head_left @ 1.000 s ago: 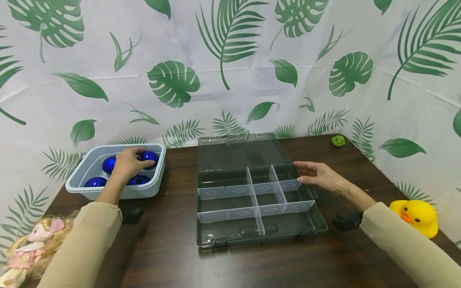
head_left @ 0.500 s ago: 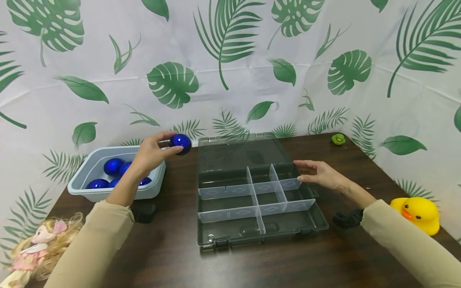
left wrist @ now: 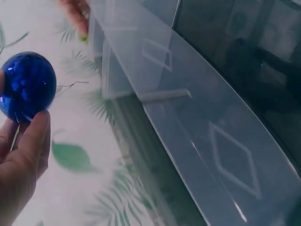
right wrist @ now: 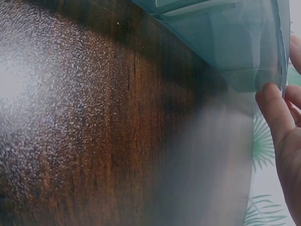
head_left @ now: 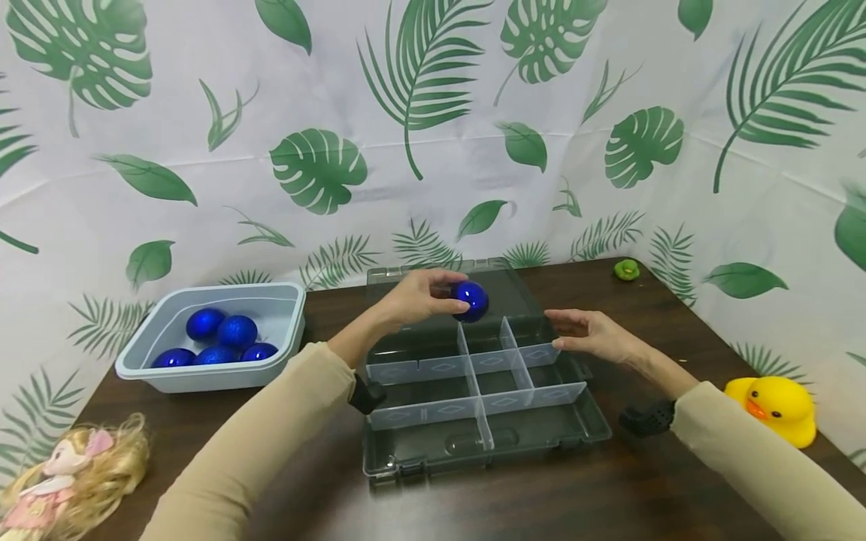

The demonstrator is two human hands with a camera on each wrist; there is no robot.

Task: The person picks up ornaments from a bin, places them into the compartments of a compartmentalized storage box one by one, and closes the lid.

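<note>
My left hand (head_left: 422,295) pinches a shiny blue Christmas bauble (head_left: 470,301) between thumb and fingers. It is held up over the back of a smoky clear divider box (head_left: 433,443), overlapping the opened lid in the head view. A thin thread trails from the bauble (left wrist: 29,87) in the left wrist view. Translucent dividers (head_left: 446,409) split the box into several compartments. My right hand (head_left: 598,334) touches the box's right side near the hinge, fingers fairly straight and thumb apart. In the right wrist view a fingertip (right wrist: 270,92) rests on the box wall.
A pale blue tub (head_left: 223,379) with several blue baubles (head_left: 237,331) stands at the left. A doll (head_left: 68,481) lies at front left. A yellow rubber duck (head_left: 778,406) sits at the right, and a small green duck (head_left: 626,270) near the far right corner of the table.
My left hand has lifted the bauble out of the tub and carried it right, over the box. The right hand has stayed at the box's side.
</note>
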